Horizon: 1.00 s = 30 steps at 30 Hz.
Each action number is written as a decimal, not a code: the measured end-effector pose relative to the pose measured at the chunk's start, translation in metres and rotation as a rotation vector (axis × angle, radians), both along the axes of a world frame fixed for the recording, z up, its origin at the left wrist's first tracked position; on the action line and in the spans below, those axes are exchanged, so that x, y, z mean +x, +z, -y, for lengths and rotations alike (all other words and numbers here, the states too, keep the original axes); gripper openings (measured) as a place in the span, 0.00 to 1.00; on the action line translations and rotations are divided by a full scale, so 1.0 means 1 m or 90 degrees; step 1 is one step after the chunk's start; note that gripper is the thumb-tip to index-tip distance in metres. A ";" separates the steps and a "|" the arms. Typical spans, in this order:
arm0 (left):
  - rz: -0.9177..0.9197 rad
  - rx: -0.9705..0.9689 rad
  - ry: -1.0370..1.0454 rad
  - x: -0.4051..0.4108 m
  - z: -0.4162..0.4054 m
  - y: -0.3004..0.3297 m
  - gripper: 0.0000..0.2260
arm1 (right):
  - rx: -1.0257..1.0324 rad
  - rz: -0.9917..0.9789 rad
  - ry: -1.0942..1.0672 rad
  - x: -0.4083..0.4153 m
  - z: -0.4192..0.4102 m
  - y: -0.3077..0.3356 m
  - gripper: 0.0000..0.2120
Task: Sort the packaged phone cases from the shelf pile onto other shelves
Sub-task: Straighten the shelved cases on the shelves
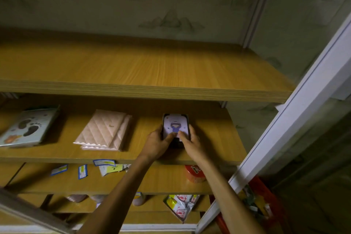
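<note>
- Both hands are on one packaged phone case [176, 127] (the one with a little cartoon figure on a pale card): the left hand [156, 143] wraps its left edge with the thumb lying on the front, the right hand [191, 143] does the same on the right edge, so it's pinched between the two.
- Biggest thing in view is the top shelf [152, 70], a bare wooden board above everything else.
- Next down, the middle shelf [62, 153] is where the case sits, over toward its right end, flat or very nearly flat on the wood (can't tell if it's fully let go of the surface).
- Further left on that same board there's a pink quilted stack [104, 131], and well left of that a footprint-print pack [28, 127], both apart from the hands.
- Key relation, I reckon: the case's long axis runs away from the person, front edge to back wall, and it lies dead ahead between both thumbs, with neither hand clearly nearer.
- So whatever comes next looks like a straight push or a release, no twisting needed.
- Smallest bits: loose label cards [82, 171] and an orange tub [194, 174] on the shelf below.
</note>
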<state>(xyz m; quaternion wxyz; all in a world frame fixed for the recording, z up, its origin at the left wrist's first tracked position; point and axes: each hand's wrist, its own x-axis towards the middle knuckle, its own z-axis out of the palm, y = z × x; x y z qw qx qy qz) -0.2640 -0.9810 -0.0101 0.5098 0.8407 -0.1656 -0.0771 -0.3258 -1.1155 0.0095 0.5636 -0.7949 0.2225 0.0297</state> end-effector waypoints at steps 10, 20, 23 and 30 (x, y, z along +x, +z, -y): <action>0.004 0.020 0.002 0.002 0.001 -0.002 0.21 | -0.005 0.030 0.007 -0.001 0.002 -0.005 0.33; 0.061 0.112 0.038 -0.004 -0.029 0.017 0.35 | -0.129 0.102 -0.062 -0.002 -0.004 0.001 0.32; 0.135 0.115 0.056 -0.004 -0.064 0.026 0.38 | -0.183 0.217 -0.044 0.001 -0.022 0.009 0.31; 0.178 0.116 0.145 0.010 -0.171 0.032 0.40 | -0.156 0.212 0.128 0.030 -0.116 0.011 0.29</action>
